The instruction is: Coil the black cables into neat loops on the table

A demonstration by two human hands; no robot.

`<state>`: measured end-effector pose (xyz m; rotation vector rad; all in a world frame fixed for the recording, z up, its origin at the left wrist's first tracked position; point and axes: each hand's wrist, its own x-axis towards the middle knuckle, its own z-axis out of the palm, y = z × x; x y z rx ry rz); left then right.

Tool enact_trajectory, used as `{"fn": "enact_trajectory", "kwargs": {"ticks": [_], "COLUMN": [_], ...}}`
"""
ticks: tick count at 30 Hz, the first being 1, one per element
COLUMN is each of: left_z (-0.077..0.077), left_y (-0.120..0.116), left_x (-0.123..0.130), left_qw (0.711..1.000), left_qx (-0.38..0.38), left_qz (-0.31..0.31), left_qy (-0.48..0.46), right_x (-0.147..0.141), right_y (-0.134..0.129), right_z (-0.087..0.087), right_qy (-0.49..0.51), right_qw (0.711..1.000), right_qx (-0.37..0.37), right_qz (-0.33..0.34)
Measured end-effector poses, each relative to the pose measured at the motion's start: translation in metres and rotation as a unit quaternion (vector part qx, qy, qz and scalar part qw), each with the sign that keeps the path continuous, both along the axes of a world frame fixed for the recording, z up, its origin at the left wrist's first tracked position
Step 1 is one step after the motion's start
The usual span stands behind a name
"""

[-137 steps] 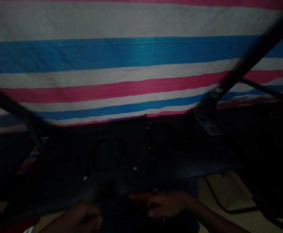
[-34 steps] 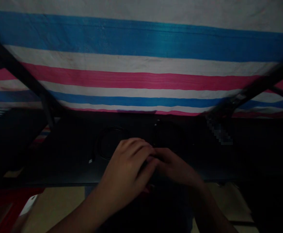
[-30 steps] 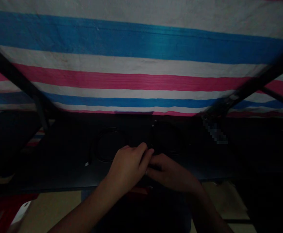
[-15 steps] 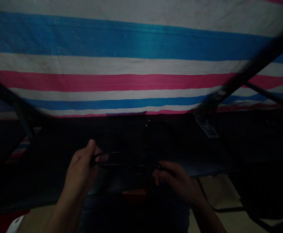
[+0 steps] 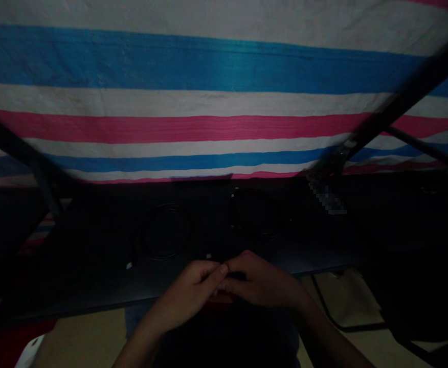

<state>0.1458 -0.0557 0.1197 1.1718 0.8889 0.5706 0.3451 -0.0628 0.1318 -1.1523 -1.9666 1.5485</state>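
Observation:
My left hand (image 5: 194, 289) and my right hand (image 5: 256, 280) meet at the front edge of the dark table, fingers touching. Both have their fingers curled and pressed together; whether anything small is between them is hidden. A coiled black cable (image 5: 166, 256) lies on the table beyond my left hand, with a pale connector (image 5: 129, 266) at its left. Another coiled black cable (image 5: 269, 237) lies to the right, beyond my right hand, with small pale ends at its left side. The picture is very dark.
A striped sheet (image 5: 224, 128) hangs behind the dark table (image 5: 93, 286). Dark slanting frame bars (image 5: 393, 115) stand at both sides. A small pixelated item (image 5: 327, 198) lies at the back right. Something red and white is at the lower left.
My hands have come together at the table's front edge. The black cable that was stretched between them is no longer held there; a coil now lies fully visible at the left.

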Motion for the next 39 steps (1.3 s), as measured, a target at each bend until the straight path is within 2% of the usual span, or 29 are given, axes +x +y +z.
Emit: {"fn": "enact_trajectory", "kwargs": {"ticks": [1,3,6,10,13,17,22,24,27,28,30,32,33,36,37,39], "left_z": [0.004,0.009,0.012,0.021,0.029,0.026,0.018,0.017,0.018,0.018,0.020,0.023,0.024,0.025,0.024,0.023], "left_y": [0.001,0.007,0.020,0.041,0.050,0.053,0.059,0.061,0.062,0.062,0.063,0.064,0.065,0.067,0.067,0.066], "left_x": [0.001,-0.004,-0.029,-0.054,-0.044,-0.012,0.008,0.010,0.008,0.006,-0.001,-0.011,-0.016,-0.027,-0.028,-0.023], "left_qw": [1.000,0.999,0.986,0.928,0.877,0.838,0.789,0.782,0.789,0.792,0.793,0.788,0.784,0.777,0.776,0.777], "left_qx": [0.001,-0.014,-0.059,-0.116,-0.157,-0.200,-0.208,-0.196,-0.182,-0.175,-0.159,-0.143,-0.137,-0.127,-0.129,-0.146], "left_qz": [-0.007,0.020,0.126,0.286,0.364,0.378,0.404,0.406,0.405,0.409,0.426,0.450,0.461,0.475,0.470,0.449], "left_qy": [-0.011,-0.034,-0.095,-0.209,-0.271,-0.339,-0.414,-0.430,-0.424,-0.418,-0.407,-0.396,-0.392,-0.394,-0.400,-0.417], "right_x": [-0.002,-0.001,0.009,0.020,0.020,0.012,-0.004,-0.009,-0.009,-0.007,0.000,0.008,0.012,0.017,0.015,0.006], "right_y": [0.001,0.000,-0.009,-0.027,-0.039,-0.049,-0.048,-0.043,-0.035,-0.035,-0.039,-0.050,-0.057,-0.077,-0.080,-0.080], "right_z": [-0.002,-0.007,-0.022,-0.045,-0.056,-0.059,-0.046,-0.041,-0.038,-0.041,-0.051,-0.064,-0.070,-0.082,-0.083,-0.080], "right_qy": [0.013,0.024,0.027,0.092,0.140,0.197,0.291,0.298,0.283,0.267,0.201,0.103,0.057,0.010,0.020,0.065], "right_qw": [1.000,0.998,0.991,0.980,0.972,0.947,0.900,0.885,0.874,0.880,0.912,0.941,0.947,0.942,0.940,0.942], "right_qx": [-0.001,-0.004,-0.043,-0.064,-0.057,-0.051,-0.082,-0.061,-0.049,-0.058,-0.092,-0.155,-0.195,-0.296,-0.311,-0.298], "right_qz": [-0.013,-0.054,-0.120,-0.164,-0.182,-0.248,-0.313,-0.353,-0.392,-0.388,-0.346,-0.284,-0.250,-0.156,-0.136,-0.143]}}
